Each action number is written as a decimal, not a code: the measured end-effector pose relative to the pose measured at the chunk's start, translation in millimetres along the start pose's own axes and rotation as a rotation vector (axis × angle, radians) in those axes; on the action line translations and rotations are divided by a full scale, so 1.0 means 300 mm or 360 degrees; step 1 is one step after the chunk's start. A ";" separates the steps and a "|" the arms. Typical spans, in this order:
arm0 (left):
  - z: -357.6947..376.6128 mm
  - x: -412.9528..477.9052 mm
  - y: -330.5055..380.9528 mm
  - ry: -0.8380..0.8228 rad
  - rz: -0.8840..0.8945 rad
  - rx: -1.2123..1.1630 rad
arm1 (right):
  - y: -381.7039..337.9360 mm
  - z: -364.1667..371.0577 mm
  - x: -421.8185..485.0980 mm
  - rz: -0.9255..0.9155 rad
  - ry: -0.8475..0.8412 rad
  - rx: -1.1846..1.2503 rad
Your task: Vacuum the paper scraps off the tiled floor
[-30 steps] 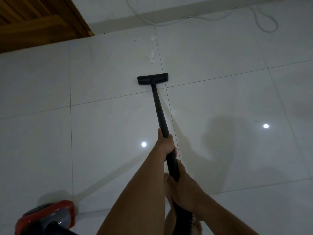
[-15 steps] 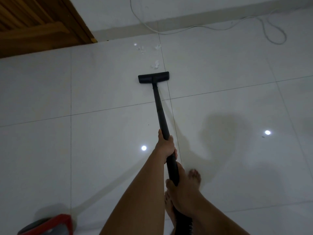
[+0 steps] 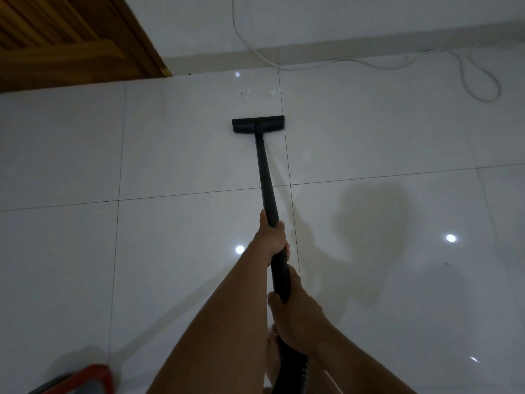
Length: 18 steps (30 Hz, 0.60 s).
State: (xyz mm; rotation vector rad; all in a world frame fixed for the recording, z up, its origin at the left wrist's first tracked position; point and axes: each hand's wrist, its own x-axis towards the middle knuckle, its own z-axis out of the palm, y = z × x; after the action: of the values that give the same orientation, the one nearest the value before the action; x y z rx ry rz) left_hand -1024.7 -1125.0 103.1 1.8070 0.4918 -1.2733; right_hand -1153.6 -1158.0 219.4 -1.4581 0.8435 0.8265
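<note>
Scraps point(image 3: 247, 93) lie on the floor point(image 3: 369, 132) near the wall, just beyond the nozzle point(image 3: 258, 125) and apart from it. We grip the black wand point(image 3: 267, 183) with both hands: the left hand point(image 3: 270, 240) wraps it farther forward, the right hand point(image 3: 295, 317) curls round its lower end. A white cord point(image 3: 468, 72) loops at right, a wooden door point(image 3: 71, 44) stands upper left, and a red vacuum point(image 3: 85, 379) sits lower left.

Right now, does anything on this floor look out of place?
Yes: white paper scraps lie scattered on the glossy white tiled floor just beyond the flat head of the black vacuum wand. A loose white cord loops near the wall.
</note>
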 end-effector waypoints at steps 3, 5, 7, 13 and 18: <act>-0.020 0.015 0.044 -0.0011 -0.0010 -0.0003 | -0.043 -0.011 0.020 0.0016 -0.0012 0.0079; -0.040 0.032 0.069 -0.0019 -0.0017 -0.0008 | -0.074 -0.007 0.041 0.0023 -0.0004 0.0107; -0.065 0.063 0.100 -0.0021 -0.0017 -0.0009 | -0.114 -0.003 0.067 0.0028 0.0009 0.0114; -0.148 0.115 0.164 -0.0037 -0.0006 0.0041 | -0.202 0.027 0.131 -0.0013 0.0031 0.0115; -0.183 0.075 0.197 -0.0071 -0.0032 0.0045 | -0.273 0.036 0.093 0.0000 0.0033 0.0104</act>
State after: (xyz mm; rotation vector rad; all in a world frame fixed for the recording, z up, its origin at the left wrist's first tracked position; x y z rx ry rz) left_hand -942.1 -1116.9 114.0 1.7971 0.4709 -1.3374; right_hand -1068.8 -1145.1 234.1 -1.4112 0.8782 0.7781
